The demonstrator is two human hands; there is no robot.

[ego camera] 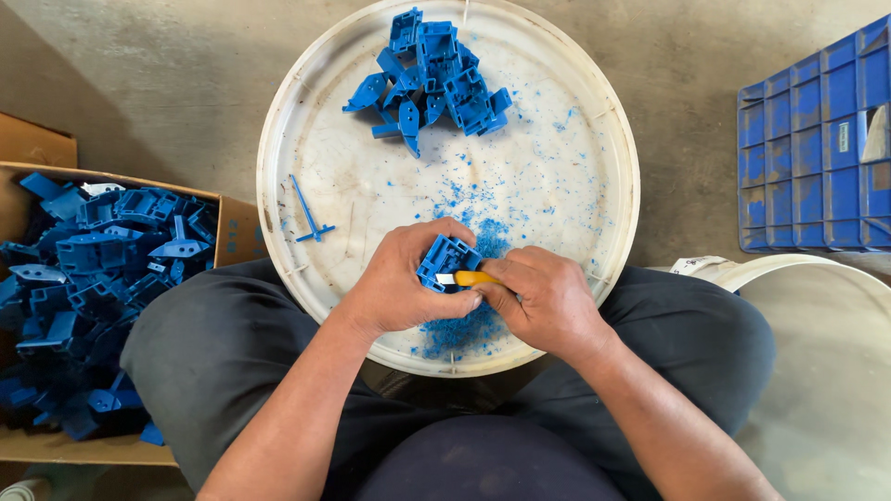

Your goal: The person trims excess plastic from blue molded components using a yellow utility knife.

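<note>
1. Head view, lower centre of the frame: left hand (404, 283) is closed around a blue moulded plastic part (446, 263); right hand (548, 299) is closed on a yellow-handled knife (471, 277), blade against the part.
2. Recommended: keep strokes short, fingers clear of the blade, and work over the round white lid (306, 139).
3. Part appearance: blue, ribbed, box-like; blue shavings (469, 325) lie beneath it.

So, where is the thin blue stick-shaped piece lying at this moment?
In the head view, the thin blue stick piece lies alone on the left part of the round white lid, above the left hand and below-left of the pile of blue parts.
</note>
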